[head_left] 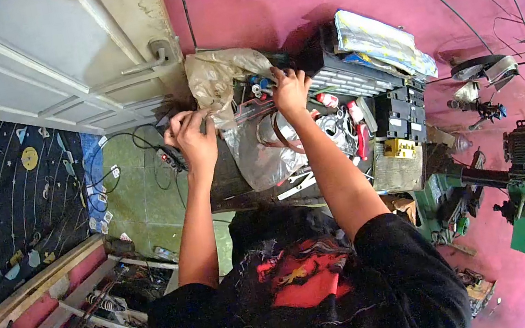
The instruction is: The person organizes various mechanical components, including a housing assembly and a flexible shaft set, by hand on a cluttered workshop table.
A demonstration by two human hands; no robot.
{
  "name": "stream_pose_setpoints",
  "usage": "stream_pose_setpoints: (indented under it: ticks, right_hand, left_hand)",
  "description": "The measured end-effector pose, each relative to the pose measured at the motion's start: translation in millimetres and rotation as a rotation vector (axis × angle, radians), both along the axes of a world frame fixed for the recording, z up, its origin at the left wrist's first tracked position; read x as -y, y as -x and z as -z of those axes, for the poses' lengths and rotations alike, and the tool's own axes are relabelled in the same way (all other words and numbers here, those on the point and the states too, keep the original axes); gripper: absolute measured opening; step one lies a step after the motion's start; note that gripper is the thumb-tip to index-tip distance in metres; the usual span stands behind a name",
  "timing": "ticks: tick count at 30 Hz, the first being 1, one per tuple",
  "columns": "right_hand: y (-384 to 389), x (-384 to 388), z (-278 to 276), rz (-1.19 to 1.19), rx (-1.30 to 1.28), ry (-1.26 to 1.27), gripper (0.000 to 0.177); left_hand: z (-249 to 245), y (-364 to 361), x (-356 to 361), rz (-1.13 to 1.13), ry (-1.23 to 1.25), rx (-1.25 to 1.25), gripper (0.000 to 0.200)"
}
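Left hand [195,140]: It is up by the left edge of the bench [225,187]. Its fingers are bent. I cannot tell if this grip pinches anything.
Tan plastic bag [220,74]: It lies all crumpled at the far left corner, just beside the left grip's fingertips.
Right hand [292,93]: It is over the pile near the far edge. Its fingers point down, a bit spread. I cannot tell if that grip is clamped on something.
Little blue and silver parts [257,88]: They sit near the far edge, just left of the right grip.
Hands in the pile: Both hands seem busy among the loose things at the far side. I think the next move calls for light, careful fingers, since the pile looks messy.
See-through bag [251,159]: It lies nearer the front edge, below both hands.
Yellow block [400,148]: It sits toward the right edge.
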State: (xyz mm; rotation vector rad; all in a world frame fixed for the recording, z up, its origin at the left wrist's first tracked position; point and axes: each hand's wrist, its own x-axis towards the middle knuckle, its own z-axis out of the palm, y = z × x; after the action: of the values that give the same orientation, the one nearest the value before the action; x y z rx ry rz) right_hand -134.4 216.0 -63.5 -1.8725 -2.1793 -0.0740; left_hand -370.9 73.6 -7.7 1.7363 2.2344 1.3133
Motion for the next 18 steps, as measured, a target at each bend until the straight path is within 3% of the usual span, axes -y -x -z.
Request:
stream_pose_setpoints:
  ticks: [3, 8, 14, 18]
  right_hand:
    - [-3, -2, 5, -0.055, -0.054, -0.033, 0.023]
    - [-2, -3, -28, -0.184, -0.136, -0.167, 0.017]
    - [-15, 7, -119, -0.183, -0.315, -0.27, 0.023]
    - [-46, 34, -188, -0.135, -0.393, -0.239, 0.018]
  left_hand:
    - [-5, 2, 10, 0.006, 0.013, 0.002, 0.012]
    - [-2, 13, 19, -0.029, 0.031, -0.02, 0.014]
    - [-42, 23, 12, -0.108, -0.014, 0.038, 0.016]
    - [-67, 37, 5, -0.111, -0.103, 0.174, 0.014]
